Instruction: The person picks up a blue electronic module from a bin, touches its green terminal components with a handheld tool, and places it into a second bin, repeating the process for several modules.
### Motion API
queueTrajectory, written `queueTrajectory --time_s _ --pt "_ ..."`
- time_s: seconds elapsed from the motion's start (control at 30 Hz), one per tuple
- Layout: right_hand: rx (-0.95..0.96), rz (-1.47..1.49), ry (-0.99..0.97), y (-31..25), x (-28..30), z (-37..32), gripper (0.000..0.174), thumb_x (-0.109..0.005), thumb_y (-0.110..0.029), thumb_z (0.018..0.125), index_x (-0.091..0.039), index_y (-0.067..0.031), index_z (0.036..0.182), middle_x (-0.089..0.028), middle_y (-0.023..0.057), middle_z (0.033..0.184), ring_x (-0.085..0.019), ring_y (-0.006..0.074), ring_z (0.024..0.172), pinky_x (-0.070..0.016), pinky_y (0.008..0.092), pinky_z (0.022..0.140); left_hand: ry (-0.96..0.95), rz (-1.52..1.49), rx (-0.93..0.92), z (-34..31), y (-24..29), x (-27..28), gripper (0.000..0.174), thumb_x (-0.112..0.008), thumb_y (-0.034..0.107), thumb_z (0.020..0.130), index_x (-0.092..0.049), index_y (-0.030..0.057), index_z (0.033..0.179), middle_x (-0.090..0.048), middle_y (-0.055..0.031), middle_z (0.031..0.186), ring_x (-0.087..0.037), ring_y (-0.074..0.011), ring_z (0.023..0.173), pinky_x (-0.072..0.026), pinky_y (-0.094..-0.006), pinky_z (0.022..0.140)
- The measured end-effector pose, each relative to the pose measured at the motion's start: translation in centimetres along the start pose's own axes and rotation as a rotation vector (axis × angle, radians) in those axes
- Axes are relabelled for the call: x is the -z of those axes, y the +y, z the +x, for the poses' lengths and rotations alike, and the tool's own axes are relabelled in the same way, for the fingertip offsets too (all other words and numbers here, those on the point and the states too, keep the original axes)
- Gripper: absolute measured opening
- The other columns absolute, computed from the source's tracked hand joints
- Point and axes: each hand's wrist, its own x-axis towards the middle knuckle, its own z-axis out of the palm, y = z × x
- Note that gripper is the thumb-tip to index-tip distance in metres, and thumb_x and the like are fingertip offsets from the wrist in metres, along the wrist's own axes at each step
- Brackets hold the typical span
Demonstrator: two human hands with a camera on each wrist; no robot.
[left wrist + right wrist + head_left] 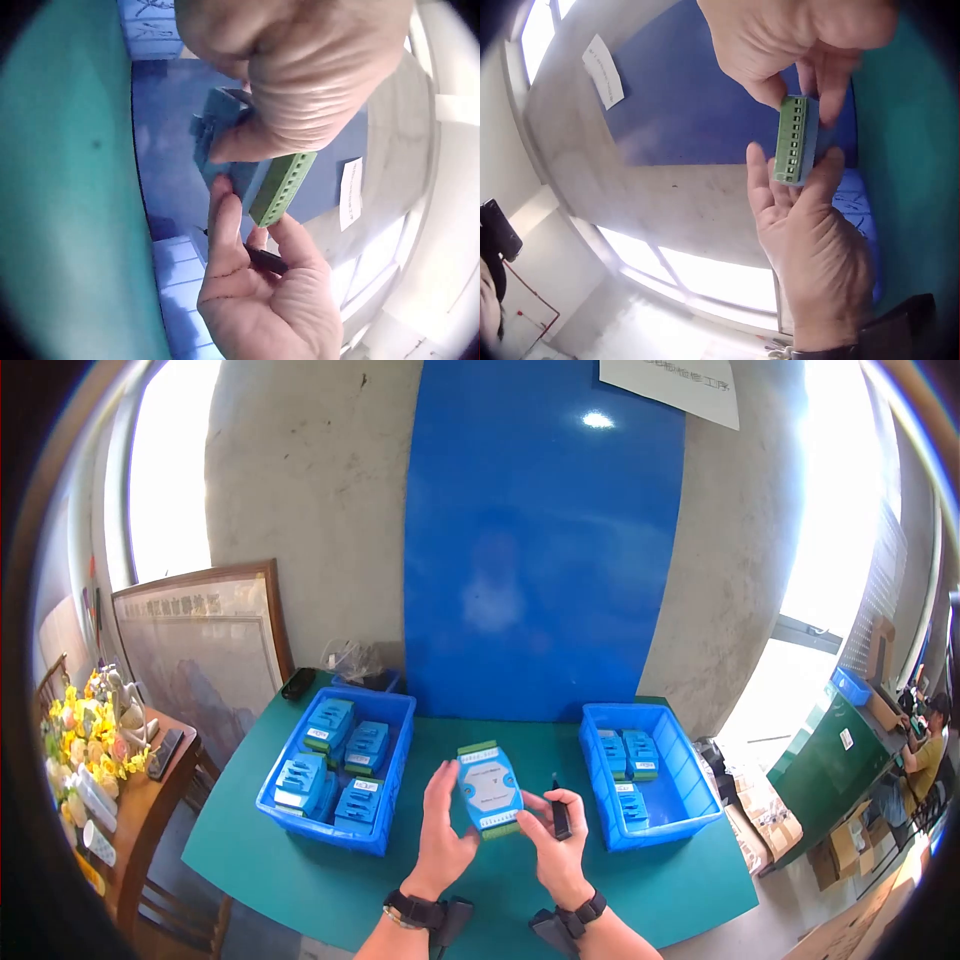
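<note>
Above the bench (490, 915), midway between its side edges, the left hand (440, 840) and right hand (556, 850) pinch the blue module (490, 790), seemingly for checking; using the right's black tool (560, 815) likely calls for a steadying left grip.

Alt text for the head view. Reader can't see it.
A person's left hand and right hand hold a blue module with green ends above a green table; the right hand also holds a black pen-like tool. The left blue bin holds more similar modules than the right blue bin; a blue panel stands behind.
</note>
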Motion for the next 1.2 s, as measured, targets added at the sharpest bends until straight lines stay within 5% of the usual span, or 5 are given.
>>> queueTrajectory --time_s 0.2,0.4,0.57,0.7,1.2 --pt "0.144 -0.147 -0.035 0.3 0.2 0.1 0.039 -0.065 0.007 0.085 -0.041 -0.0059 0.113 -0.059 0.0195 0.119 -0.065 0.0178 0.096 -0.0512 0.0251 0.079 -0.207 -1.142 0.672 0.5 -1.6 1.2 0.072 -0.054 -0.01 0.077 -0.027 -0.001 0.143 -0.042 -0.0192 0.135 -0.054 -0.0281 0.117 -0.0508 -0.0386 0.094" --pt "0.271 -0.504 -0.047 -0.4 -0.2 -0.5 0.027 -0.054 -0.007 0.096 -0.043 -0.0031 0.12 -0.065 0.0169 0.107 -0.065 0.0184 0.095 -0.0522 0.0287 0.079 -0.079 -0.693 0.586 0.3 -1.5 0.6 0.072 -0.071 0.006 0.081 -0.031 -0.0031 0.139 -0.049 -0.0141 0.123 -0.062 -0.0244 0.102 -0.0584 -0.0359 0.077" --pt "0.216 -0.298 -0.084 -2.0 0.3 -1.1 0.043 -0.047 -0.036 0.098 -0.06 0.0024 0.113 -0.066 0.0103 0.08 -0.063 0.0154 0.065 -0.0514 0.0261 0.062 0.09 -0.549 0.464 0.4 -1.1 0.6 0.069 -0.071 0.004 0.08 -0.033 -0.0025 0.137 -0.049 -0.0143 0.121 -0.063 -0.0241 0.101 -0.0594 -0.0343 0.073" --pt "0.256 -0.513 -0.031 -2.3 -0.2 -1.6 0.036 -0.049 -0.024 0.096 -0.068 0.0049 0.087 -0.065 0.0087 0.069 -0.062 0.0129 0.057 -0.0509 0.0246 0.056 0.102 -0.522 0.443 0.4 -0.4 0.8 0.07 -0.071 0.001 0.079 -0.033 -0.0006 0.137 -0.049 -0.014 0.121 -0.062 -0.0218 0.099 -0.0594 -0.0333 0.073" --pt "0.209 -0.541 -0.059 -1.6 -0.2 -1.9 0.02 -0.058 -0.012 0.091 -0.069 0.0029 0.084 -0.066 0.0072 0.069 -0.064 0.0107 0.057 -0.0501 0.0229 0.052 0.061 -0.465 0.349 0.2 -1.5 0.4 0.074 -0.073 0.0 0.076 -0.033 0.0002 0.138 -0.051 -0.0114 0.121 -0.062 -0.019 0.097 -0.0589 -0.0305 0.072"
